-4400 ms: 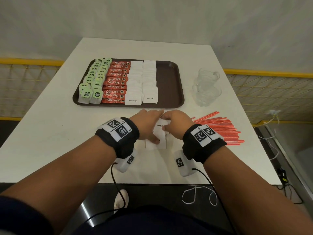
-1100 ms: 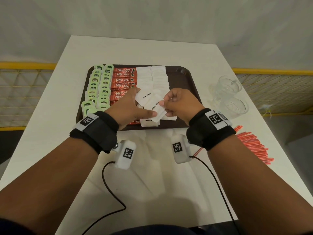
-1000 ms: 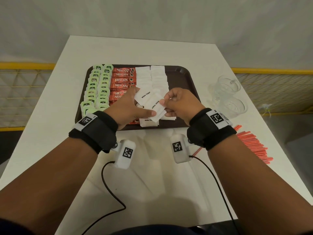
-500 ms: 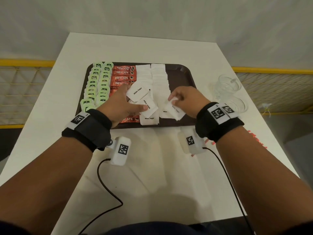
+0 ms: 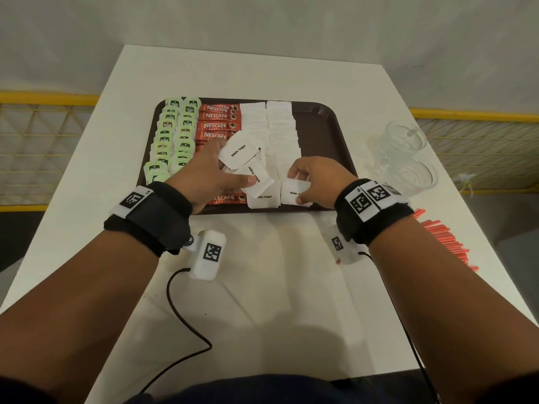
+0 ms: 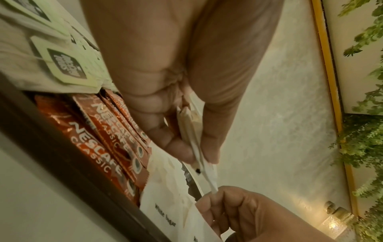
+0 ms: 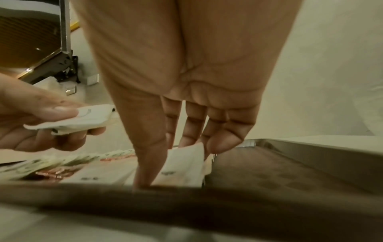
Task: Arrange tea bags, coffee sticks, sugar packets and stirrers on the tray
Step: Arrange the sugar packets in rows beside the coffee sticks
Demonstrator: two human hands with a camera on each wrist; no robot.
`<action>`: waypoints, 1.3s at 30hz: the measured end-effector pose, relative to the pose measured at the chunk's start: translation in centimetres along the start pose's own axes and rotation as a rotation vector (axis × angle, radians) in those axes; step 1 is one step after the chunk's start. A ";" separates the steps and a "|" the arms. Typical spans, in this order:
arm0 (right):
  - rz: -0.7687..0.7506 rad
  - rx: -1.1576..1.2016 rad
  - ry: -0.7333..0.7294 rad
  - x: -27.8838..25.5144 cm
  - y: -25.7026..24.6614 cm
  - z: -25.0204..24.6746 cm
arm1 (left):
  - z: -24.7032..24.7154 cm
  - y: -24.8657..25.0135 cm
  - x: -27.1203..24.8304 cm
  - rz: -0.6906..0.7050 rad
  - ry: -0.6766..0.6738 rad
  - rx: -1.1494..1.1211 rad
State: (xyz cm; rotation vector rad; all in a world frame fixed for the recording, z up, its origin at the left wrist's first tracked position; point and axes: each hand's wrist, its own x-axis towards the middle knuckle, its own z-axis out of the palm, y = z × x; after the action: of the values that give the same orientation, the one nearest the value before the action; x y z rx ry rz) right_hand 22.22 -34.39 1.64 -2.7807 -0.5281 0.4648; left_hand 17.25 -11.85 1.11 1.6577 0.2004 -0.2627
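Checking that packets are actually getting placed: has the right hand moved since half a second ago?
Yes. The right hand has dropped toward the tray's near edge, setting a sugar packet down there.

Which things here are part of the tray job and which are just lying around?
Part of the job:
tray
tea bags
coffee sticks
sugar packets, some held in the left hand, one pinched by the right hand
red stirrers

Lying about:
two glass mugs
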 end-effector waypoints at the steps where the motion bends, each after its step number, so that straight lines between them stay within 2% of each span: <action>1: 0.007 -0.009 0.009 0.0 0.0 0.3 | 0.0 -0.1 0.0 0.001 -0.003 0.008; 6: 0.020 -0.045 0.125 0.5 -0.2 1.0 | 0.1 -0.7 0.0 0.011 -0.020 0.041; 10: 0.028 -0.057 0.152 0.5 0.0 1.1 | 0.6 -0.6 -0.3 0.016 -0.036 0.031; 14: 0.002 0.062 0.214 0.1 -0.1 0.2 | 0.9 -0.6 -0.5 0.014 -0.063 0.030; 17: -0.051 0.259 0.291 -0.6 -1.3 -0.3 | 1.2 -0.5 -0.6 0.023 -0.098 0.058; 20: -0.042 0.457 0.275 -1.4 -2.7 -0.2 | 1.7 -0.5 -0.8 0.043 -0.129 0.090; 26: 0.052 0.611 0.250 -2.4 -2.6 0.8 | 2.3 -0.7 -0.8 0.111 -0.109 0.165; 31: 0.050 0.602 0.251 -2.5 -2.0 1.2 | 3.1 -0.6 -0.9 0.126 -0.151 0.164; 34: 0.051 0.636 0.247 -2.5 -1.9 1.1 | 3.4 -0.6 -0.5 0.109 -0.133 0.065; 39: 0.054 0.698 0.207 -2.7 -1.3 0.9 | 3.7 -0.9 0.0 0.095 -0.065 0.058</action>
State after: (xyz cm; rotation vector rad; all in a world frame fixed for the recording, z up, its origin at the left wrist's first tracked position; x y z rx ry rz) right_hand 19.11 -34.07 1.94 -2.1368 -0.1868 0.2908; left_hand 16.82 -15.45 -0.05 1.7086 0.0655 -0.2517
